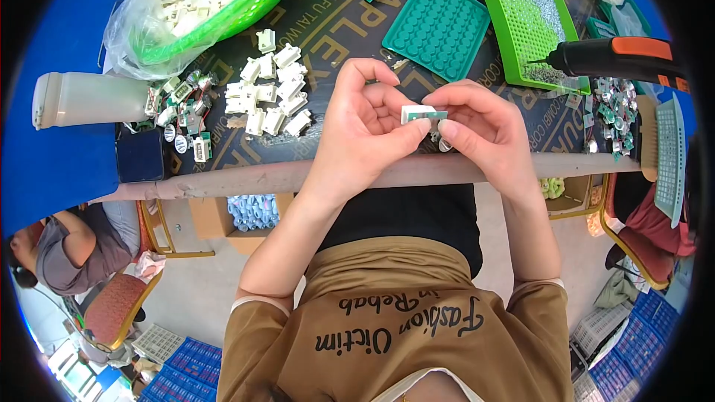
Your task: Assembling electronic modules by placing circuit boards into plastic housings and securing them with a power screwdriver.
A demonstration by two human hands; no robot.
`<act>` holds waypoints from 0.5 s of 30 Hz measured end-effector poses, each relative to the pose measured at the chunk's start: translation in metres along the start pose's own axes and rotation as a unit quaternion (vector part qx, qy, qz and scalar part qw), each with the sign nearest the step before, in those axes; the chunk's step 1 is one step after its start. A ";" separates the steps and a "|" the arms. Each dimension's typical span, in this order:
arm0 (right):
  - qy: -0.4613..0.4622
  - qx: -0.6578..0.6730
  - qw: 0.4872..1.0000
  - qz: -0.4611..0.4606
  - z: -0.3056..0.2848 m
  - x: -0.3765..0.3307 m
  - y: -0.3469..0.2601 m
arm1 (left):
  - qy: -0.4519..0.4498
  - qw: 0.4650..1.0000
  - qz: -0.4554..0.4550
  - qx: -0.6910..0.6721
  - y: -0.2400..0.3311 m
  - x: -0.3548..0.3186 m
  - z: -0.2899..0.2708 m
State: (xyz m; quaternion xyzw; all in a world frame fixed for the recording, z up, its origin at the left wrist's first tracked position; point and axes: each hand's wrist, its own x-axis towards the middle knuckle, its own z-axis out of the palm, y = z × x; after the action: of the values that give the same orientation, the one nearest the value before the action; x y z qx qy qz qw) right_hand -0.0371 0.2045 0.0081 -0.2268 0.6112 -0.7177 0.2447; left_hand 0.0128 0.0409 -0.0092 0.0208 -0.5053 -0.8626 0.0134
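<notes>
My left hand (365, 123) and my right hand (480, 123) meet above the table's near edge (283, 176). Together they pinch a small white plastic housing with a green circuit board (421, 114) pushed into it. The left thumb and fingers press it from the left. Fingertips of the right hand grip its right end. A pile of matching white plastic housings (272, 89) lies on the dark table to the left of my left hand. Small green boards with round metal parts and wires (182, 108) sit further left.
A teal dimpled tray (439, 27) and a green tray of small screws (525, 11) lie behind my hands. An orange-and-black electric screwdriver (618, 57) rests at the right. A green basket in a plastic bag (216, 0) holds more housings. A person sits lower left (71, 246).
</notes>
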 end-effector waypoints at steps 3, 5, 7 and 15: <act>0.003 0.006 1.000 0.006 0.000 -0.002 0.000 | -0.003 1.000 -0.009 0.002 0.001 0.000 0.000; 0.005 0.010 1.000 0.012 0.000 -0.002 0.000 | -0.004 1.000 -0.014 0.003 0.001 0.000 0.000; 0.005 0.020 1.000 0.000 0.000 -0.002 0.002 | -0.001 1.000 -0.021 0.006 0.002 0.001 0.000; 0.011 -0.001 1.000 0.014 0.000 -0.003 0.002 | 0.000 1.000 -0.008 0.009 -0.001 0.001 -0.001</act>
State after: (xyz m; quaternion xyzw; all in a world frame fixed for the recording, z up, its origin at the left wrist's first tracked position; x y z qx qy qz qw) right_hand -0.0345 0.2060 0.0062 -0.2104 0.6180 -0.7159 0.2476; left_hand 0.0121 0.0402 -0.0109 0.0250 -0.5125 -0.8583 0.0061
